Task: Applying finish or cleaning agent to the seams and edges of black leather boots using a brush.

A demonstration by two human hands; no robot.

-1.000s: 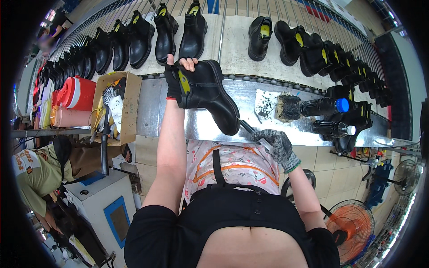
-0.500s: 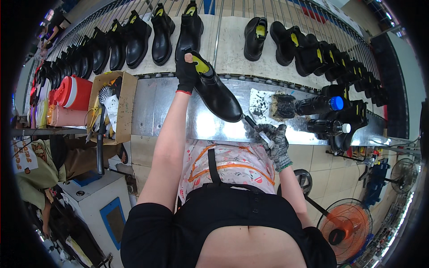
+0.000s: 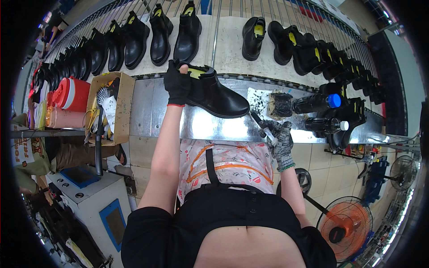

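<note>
My left hand (image 3: 178, 85), in a black glove, grips the back of a black ankle boot (image 3: 216, 94) with a yellow insole, held over the far edge of the metal worktop (image 3: 152, 116), toe pointing right. My right hand (image 3: 278, 139), in a grey knit glove, holds a small brush (image 3: 260, 125) near the front edge of the worktop, its dark tip close to the boot's toe. A stained sponge block (image 3: 280, 104) sits on a spattered sheet just beyond the brush.
Rows of black boots (image 3: 161, 33) stand on the conveyor behind the worktop. Two dark bottles (image 3: 315, 103) lie at the right. A cardboard box with brushes (image 3: 107, 107), a red jug (image 3: 71, 94) and another person sit at the left. An orange fan (image 3: 346, 225) stands lower right.
My left hand has carried the boot away from me toward the conveyor and lowered its toe. My right hand with the brush has stayed near the worktop's front edge.
</note>
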